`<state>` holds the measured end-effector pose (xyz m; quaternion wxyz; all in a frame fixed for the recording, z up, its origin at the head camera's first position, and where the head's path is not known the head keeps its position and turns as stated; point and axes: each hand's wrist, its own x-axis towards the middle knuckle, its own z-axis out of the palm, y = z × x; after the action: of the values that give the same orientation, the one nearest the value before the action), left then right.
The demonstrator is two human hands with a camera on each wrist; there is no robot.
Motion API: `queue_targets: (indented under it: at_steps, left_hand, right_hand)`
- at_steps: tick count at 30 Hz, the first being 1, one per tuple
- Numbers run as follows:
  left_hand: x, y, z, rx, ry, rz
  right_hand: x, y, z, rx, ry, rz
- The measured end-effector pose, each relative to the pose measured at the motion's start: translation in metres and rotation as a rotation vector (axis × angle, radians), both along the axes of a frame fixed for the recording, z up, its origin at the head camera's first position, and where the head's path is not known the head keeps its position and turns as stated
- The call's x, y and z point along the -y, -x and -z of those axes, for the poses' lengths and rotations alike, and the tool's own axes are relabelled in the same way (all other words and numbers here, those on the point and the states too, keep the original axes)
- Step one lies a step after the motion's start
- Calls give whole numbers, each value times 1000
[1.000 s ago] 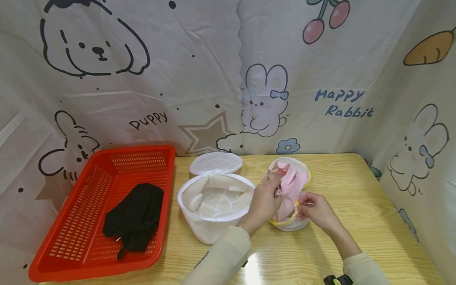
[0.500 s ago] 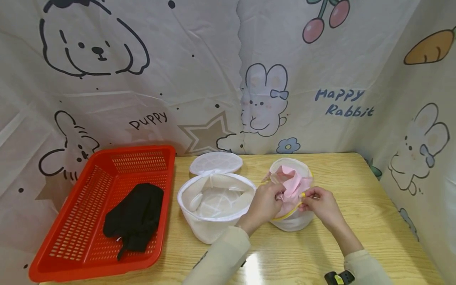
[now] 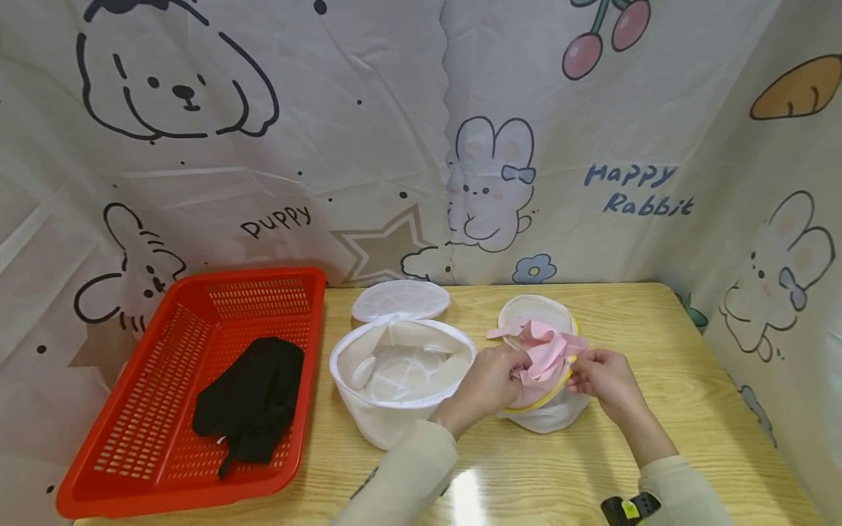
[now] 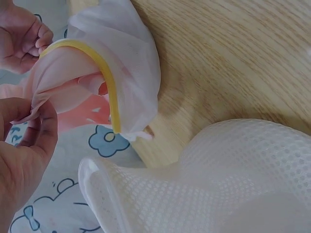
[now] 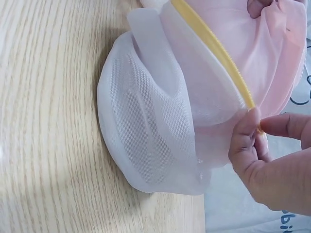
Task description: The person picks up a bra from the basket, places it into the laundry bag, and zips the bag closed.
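A small white mesh laundry bag [image 3: 549,420] with a yellow zipper [image 5: 214,41] stands at the table's right, its round lid [image 3: 534,310] folded back. Thin pink cloth [image 3: 544,352] is bunched in its mouth, and a narrow pink strip sticks out leftward. My left hand [image 3: 492,380] pinches a fold of this cloth between thumb and fingers, as the left wrist view [image 4: 24,150] shows. At the opening's right side, my right hand [image 3: 608,380] pinches the yellow zipper edge between thumb and forefinger. Part of the cloth is hidden inside the bag.
A larger white mesh bag [image 3: 395,424] with a white rim stands uncovered left of my left hand, its lid [image 3: 401,299] tipped back. Further left is a red plastic basket [image 3: 309,380] holding a black garment [image 3: 256,398]. A printed curtain [image 3: 381,131] hangs behind the table.
My right hand has moved rightward, drawing the yellow edge with it. The pink cloth has shifted lower and right into the bag's mouth, showing more of the lid. My left hand keeps its pinch.
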<state>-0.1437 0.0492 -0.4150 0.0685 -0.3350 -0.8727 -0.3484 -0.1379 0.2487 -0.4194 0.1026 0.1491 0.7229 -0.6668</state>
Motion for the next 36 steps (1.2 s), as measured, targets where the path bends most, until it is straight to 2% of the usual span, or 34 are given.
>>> queue_targets:
  at_steps: [4,10,16,22,24,27,31,36]
  left_hand:
    - [1,-1,1,-6,17,5]
    - [1,-2,2,-31,64,0]
    - [3,-1,0,-31,95,5]
    - [7,1,-3,-6,85,13]
    - [9,1,-4,-3,80,18]
    - [11,2,-4,4,71,35]
    - [12,5,-6,32,68,85]
    - [10,6,-10,84,142,138]
  right_hand:
    - [-4,2,1,48,10,-7]
    - [-8,3,5,127,-46,-53]
    - [-12,1,11,79,-88,-65]
    - [-19,1,15,89,-127,-172]
    - [-20,1,16,88,-146,-154]
    - [-21,2,17,52,-162,-83]
    - [-21,4,16,-7,-176,0]
    - [-20,8,11,-103,-190,32]
